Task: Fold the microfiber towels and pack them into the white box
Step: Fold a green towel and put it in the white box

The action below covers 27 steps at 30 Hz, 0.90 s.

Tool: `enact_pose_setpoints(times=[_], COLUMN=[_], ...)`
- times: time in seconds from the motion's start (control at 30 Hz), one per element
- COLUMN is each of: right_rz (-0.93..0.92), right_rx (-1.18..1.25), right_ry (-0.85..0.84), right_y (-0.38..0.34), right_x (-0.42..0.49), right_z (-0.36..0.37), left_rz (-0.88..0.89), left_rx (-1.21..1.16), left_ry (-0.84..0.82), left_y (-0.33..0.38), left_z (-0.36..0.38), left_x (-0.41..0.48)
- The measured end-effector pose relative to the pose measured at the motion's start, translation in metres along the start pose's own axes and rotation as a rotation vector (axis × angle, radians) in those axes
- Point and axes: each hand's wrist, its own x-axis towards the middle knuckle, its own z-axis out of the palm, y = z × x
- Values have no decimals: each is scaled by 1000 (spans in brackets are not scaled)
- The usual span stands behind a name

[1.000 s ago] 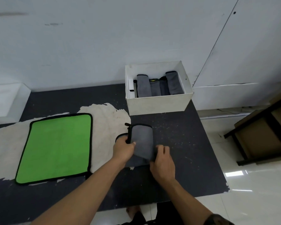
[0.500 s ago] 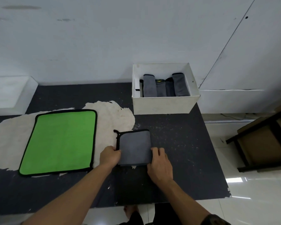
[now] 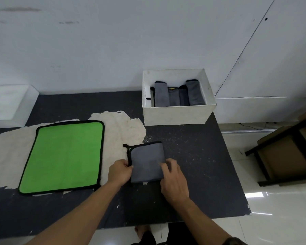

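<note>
Items as I log them, each placed against the box.

1. Box (image 3: 177,114): white, open-topped, at the far edge of the dark surface (image 3: 193,156), close to the wall. I count four folded towels (image 3: 177,95) standing in a row inside it, all grey, one with a yellow-green sliver at its top.
2. Grey towel (image 3: 146,161): folded to a small rectangle with black trim, lying flat on the surface, nearer to me than the box and a little to its left. A black loop sticks out at its far left corner.
3. Left hand (image 3: 119,172): at the grey towel's left edge, fingers curled, pinching the trim.
4. Right hand (image 3: 174,181): on the towel's near right corner, fingers bent over the cloth. It is blurred, so I cannot tell whether it grips or merely presses.
5. Green towel (image 3: 64,156): unfolded, black-edged, flat, well to the left of the box and nearer to me, on a pale worn patch (image 3: 124,128) of the surface.
6. Brown shelf (image 3: 286,156): on the floor, well to the right of the box.
</note>
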Motion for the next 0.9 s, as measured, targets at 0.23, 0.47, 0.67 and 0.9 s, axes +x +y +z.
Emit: enact_pose_setpoints(times=[0.23, 0.47, 0.67, 0.9], right_rz=[-17, -77, -94, -102], right_rx=[-36, -21, 38, -30], right_ry=[-41, 2, 197, -91], right_y=[7, 14, 4, -27], right_x=[2, -4, 4, 54], right_z=[3, 1, -8, -3], left_rz=[47, 74, 231, 638], left_rx=[60, 24, 136, 632], left_ry=[-29, 1, 182, 9], left_y=[-2, -6, 1, 7], left_z=[0, 2, 5, 22], left_x=[2, 6, -7, -5])
